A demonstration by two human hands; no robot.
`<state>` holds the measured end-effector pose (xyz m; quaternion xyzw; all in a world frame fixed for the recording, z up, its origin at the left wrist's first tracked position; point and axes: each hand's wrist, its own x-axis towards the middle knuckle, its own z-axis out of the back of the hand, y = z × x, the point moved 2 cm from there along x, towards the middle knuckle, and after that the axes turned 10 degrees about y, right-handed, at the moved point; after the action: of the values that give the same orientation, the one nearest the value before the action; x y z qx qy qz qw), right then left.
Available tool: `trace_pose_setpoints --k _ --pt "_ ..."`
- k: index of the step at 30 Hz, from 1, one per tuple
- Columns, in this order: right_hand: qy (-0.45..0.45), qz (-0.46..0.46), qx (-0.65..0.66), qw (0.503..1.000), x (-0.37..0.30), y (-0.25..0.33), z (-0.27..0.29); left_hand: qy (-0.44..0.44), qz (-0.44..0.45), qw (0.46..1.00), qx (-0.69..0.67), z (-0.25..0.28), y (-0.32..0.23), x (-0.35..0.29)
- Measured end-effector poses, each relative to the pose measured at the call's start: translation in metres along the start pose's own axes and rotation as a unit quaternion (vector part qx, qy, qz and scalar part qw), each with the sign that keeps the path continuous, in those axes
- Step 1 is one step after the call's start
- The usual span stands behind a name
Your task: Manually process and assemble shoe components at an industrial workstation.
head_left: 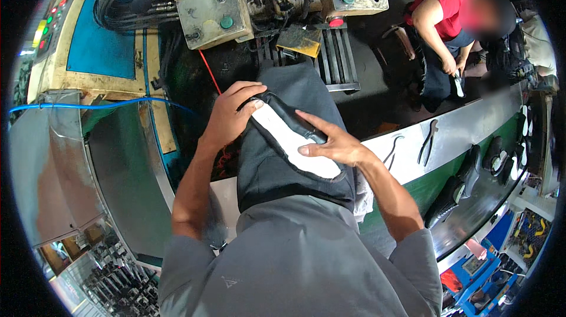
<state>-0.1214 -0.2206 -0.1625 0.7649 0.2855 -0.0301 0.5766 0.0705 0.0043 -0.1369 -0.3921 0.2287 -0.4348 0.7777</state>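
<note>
A black shoe upper with a white sole-shaped underside lies bottom up on my lap, slanting from upper left to lower right. My left hand grips its far end, with the thumb on the white surface and the fingers round the black edge. Nearer to me, my right hand clasps the side of the upper. Its thumb presses on the white bottom while the index finger stretches along the black leather. What fills the upper inside is hidden.
Ahead stands a greasy machine with two control boxes. Pincers and a hooked tool lie on the metal ledge at right. Beyond it, black shoes rest on a conveyor. A co-worker in red sits far right, holding a white-bottomed piece.
</note>
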Motion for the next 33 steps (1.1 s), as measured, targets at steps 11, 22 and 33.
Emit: trace_pose_setpoints --k 11,22,33 --pt "-0.103 -0.034 -0.310 0.945 0.012 -0.020 0.017 -0.140 0.115 0.982 0.048 -0.040 0.050 0.002" --pt "-0.281 0.072 -0.306 0.907 -0.030 -0.058 0.029 0.096 0.107 0.958 -0.247 -0.040 0.070 0.000" --pt "-0.614 -0.321 -0.264 0.671 -0.169 -0.264 0.060 -0.151 0.108 0.878 -0.441 -0.087 0.062 0.021"
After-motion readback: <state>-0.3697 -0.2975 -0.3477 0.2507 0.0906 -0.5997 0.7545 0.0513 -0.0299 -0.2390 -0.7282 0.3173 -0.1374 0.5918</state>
